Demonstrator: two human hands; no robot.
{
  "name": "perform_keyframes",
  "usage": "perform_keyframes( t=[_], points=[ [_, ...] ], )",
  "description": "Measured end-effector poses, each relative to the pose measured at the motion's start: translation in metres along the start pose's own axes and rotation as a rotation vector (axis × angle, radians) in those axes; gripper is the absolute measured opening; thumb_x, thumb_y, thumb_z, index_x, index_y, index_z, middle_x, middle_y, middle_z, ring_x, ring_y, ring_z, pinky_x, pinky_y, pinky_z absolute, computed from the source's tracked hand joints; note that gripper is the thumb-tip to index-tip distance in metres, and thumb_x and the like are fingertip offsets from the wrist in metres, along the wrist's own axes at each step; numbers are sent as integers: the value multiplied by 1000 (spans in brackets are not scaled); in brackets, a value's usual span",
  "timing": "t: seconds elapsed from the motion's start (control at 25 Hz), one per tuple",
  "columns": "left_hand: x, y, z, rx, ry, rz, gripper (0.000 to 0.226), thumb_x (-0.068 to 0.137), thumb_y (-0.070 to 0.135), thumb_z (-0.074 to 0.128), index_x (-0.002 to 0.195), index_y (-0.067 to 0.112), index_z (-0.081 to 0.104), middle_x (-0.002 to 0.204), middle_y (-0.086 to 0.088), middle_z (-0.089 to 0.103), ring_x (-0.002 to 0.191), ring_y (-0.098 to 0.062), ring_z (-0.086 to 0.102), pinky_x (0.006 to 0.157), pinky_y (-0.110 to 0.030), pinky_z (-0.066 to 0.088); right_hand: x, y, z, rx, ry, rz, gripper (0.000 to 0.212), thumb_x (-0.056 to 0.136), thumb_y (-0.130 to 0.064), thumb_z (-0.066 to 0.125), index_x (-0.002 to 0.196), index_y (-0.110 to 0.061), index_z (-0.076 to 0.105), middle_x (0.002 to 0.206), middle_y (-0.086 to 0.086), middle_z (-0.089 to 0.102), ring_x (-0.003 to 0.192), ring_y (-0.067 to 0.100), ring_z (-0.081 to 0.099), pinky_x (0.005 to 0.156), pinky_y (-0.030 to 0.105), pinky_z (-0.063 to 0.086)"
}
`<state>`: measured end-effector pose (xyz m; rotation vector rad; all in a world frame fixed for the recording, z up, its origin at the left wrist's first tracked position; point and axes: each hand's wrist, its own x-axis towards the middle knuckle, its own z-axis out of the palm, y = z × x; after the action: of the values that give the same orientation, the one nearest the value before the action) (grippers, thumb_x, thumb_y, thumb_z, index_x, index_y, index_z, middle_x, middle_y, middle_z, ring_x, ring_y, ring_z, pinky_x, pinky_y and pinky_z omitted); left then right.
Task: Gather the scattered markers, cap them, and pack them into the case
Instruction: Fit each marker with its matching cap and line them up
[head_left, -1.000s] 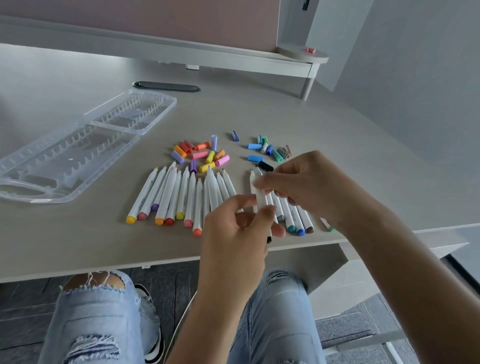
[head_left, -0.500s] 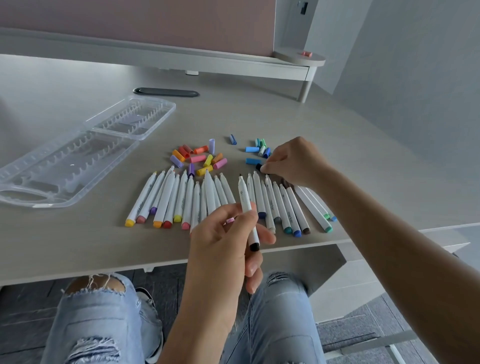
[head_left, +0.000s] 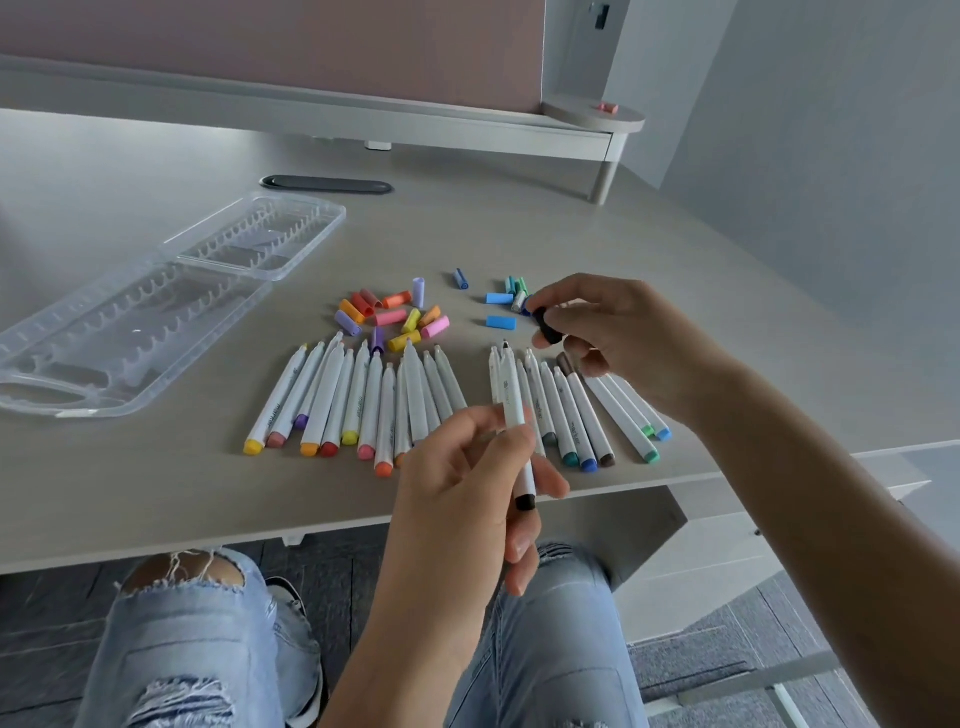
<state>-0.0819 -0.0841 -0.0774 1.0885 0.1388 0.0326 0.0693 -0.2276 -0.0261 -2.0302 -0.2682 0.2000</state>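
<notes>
Left hand (head_left: 467, 483) pinching the black marker (head_left: 517, 431) at mid-barrel above the near table (head_left: 156, 493) edge, long axis nearly upright in view, bare tip away from the body and black end plug down toward the lap. Right hand (head_left: 618, 338) curled round the black cap (head_left: 548, 325), just above and right of that tip, over the loose cool-coloured caps (head_left: 501, 312). Light, stiff, smooth plastic, probably a bit slippery: best gripped mid-barrel, cap pushed straight on along the axis

The white markers (head_left: 332, 400) carry small grey print along their barrels, possibly a brand name, too blurred to read.
</notes>
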Motion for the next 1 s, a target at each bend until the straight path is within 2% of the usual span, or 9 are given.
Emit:
perform_keyframes(
  t=[0.12, 0.24, 0.48, 0.72, 1.0],
  points=[
    [-1, -3, 5, 25, -43, 1, 14, 99, 13, 57, 105, 7, 68, 72, -15, 65, 39, -18, 29, 39, -20, 31, -19, -2, -10, 196, -89, 35, 25, 106, -11, 54, 110, -19, 77, 93, 8, 73, 74, 21, 46, 66, 29, 46],
    [-2, -5, 11, 43, -88, -1, 14, 98, 11, 57, 99, 9, 71, 71, -13, 63, 39, -18, 29, 40, -19, 30, -31, -3, -17, 265, -121, 41, 22, 105, -12, 55, 113, -16, 75, 98, 8, 76, 69, 15, 51, 70, 30, 47],
    [-6, -10, 19, 77, -154, -17, 13, 99, 11, 56, 95, 7, 68, 73, -15, 62, 40, -19, 30, 39, -20, 31, -42, -4, -24, 221, -83, 26, 17, 103, -11, 59, 114, -9, 71, 100, 12, 78, 64, 13, 48, 63, 27, 43],
    [-4, -14, 22, 113, -159, 12, 12, 100, 13, 56, 102, 8, 66, 74, -10, 64, 43, -21, 33, 42, -23, 33, -51, 4, -29, 169, -81, -3, 14, 97, -12, 67, 109, -11, 74, 101, 13, 78, 64, 14, 51, 63, 29, 43],
    [-2, -26, 40, 95, -131, -3, 7, 103, 10, 52, 103, 5, 56, 66, -8, 56, 42, -17, 29, 42, -23, 21, -68, 13, -23, 168, -5, -29, 12, 98, -11, 68, 107, -11, 74, 97, 13, 78, 60, 15, 45, 56, 25, 41]
  ],
)
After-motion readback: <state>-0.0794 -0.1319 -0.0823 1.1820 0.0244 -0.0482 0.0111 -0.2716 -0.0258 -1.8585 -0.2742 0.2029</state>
